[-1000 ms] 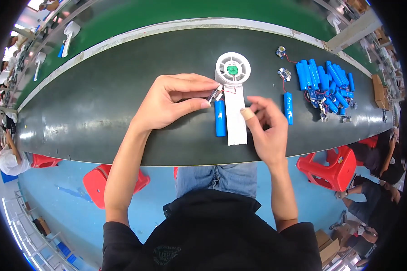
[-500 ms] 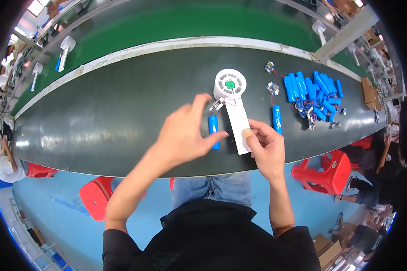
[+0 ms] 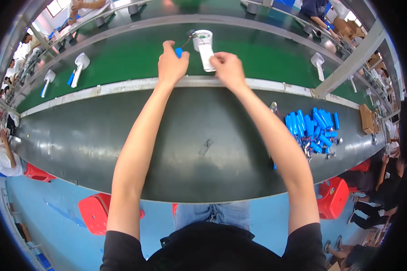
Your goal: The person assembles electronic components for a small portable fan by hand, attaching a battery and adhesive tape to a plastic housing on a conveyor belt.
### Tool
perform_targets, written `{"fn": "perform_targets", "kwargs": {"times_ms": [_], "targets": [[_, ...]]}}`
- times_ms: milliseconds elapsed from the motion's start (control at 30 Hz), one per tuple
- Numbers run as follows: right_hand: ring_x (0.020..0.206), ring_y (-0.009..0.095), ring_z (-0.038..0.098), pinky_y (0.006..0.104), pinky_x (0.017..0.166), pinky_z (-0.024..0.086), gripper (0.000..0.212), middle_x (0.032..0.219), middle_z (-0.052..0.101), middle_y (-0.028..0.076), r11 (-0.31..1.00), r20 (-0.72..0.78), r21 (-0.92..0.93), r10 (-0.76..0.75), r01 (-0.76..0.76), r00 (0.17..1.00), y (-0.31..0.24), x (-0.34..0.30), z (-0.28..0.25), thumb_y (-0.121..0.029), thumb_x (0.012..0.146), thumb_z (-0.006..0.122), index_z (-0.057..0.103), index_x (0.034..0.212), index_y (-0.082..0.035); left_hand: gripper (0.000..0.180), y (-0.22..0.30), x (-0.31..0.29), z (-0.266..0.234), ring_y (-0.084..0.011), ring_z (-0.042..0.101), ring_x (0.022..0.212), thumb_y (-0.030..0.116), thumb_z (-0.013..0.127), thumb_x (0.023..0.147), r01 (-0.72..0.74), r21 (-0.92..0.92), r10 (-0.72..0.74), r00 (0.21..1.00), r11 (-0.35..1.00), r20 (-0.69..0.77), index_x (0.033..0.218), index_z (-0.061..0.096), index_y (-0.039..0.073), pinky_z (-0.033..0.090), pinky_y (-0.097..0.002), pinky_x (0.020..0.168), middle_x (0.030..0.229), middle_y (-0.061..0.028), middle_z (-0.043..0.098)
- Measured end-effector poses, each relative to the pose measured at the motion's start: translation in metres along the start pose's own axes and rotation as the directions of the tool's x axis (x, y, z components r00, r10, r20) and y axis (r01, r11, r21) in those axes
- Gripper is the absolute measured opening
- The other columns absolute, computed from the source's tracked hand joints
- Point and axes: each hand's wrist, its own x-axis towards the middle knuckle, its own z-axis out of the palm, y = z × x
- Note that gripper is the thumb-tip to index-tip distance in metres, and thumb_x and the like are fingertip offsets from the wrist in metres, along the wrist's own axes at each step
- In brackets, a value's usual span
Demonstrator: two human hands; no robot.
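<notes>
Both arms reach out across the dark bench top to the green belt. My right hand (image 3: 229,68) is closed on the handle of a white handheld fan housing (image 3: 205,53), whose round head points away from me. Just left of it, my left hand (image 3: 172,66) is closed around a blue cylindrical battery (image 3: 179,52); only one end of it shows. Thin wires run from the battery to a small circuit board (image 3: 191,34) beside the fan head.
Many blue batteries (image 3: 319,126) with wired boards lie heaped at the right of the bench (image 3: 212,176). More white fan housings (image 3: 80,67) lie along the green belt (image 3: 135,65). A slanted metal post (image 3: 348,61) and a cardboard box (image 3: 367,118) stand at right. Red stools (image 3: 95,212) are below.
My hands moved forward from the bench to the green belt, carrying the fan housing and battery. My left hand, open beside the battery before, is now closed on it.
</notes>
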Motion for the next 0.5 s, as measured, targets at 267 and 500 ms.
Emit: {"fn": "perform_targets", "kwargs": {"times_ms": [267, 500], "targets": [[0.090, 0.038, 0.069, 0.0452, 0.081, 0.053, 0.047, 0.088, 0.072, 0.019, 0.936, -0.036, -0.352, -0.032, 0.017, 0.999, 0.029, 0.035, -0.023, -0.047, 0.093, 0.059, 0.074, 0.099, -0.002, 0.042, -0.046, -0.005, 0.026, -0.0246, 0.060, 0.072, 0.025, 0.068, 0.091, -0.108, -0.036, 0.096, 0.964, 0.994, -0.247, 0.123, 0.055, 0.000, 0.049, -0.0369, 0.071, 0.080, -0.0112, 0.063], [0.099, 0.045, 0.066, 0.0509, 0.084, 0.056, 0.048, 0.123, 0.056, 0.028, 0.413, -0.508, -0.789, -0.022, -0.455, 0.861, 0.128, 0.073, -0.229, -0.035, 0.089, 0.064, 0.059, 0.118, 0.002, 0.030, -0.045, 0.003, 0.030, -0.0216, 0.052, 0.067, 0.028, 0.062, 0.096, -0.085, -0.021, 0.074, 0.944, 0.996, -0.322, 0.108, 0.060, 0.000, 0.044, -0.0371, 0.066, 0.072, -0.0084, 0.054]]}}
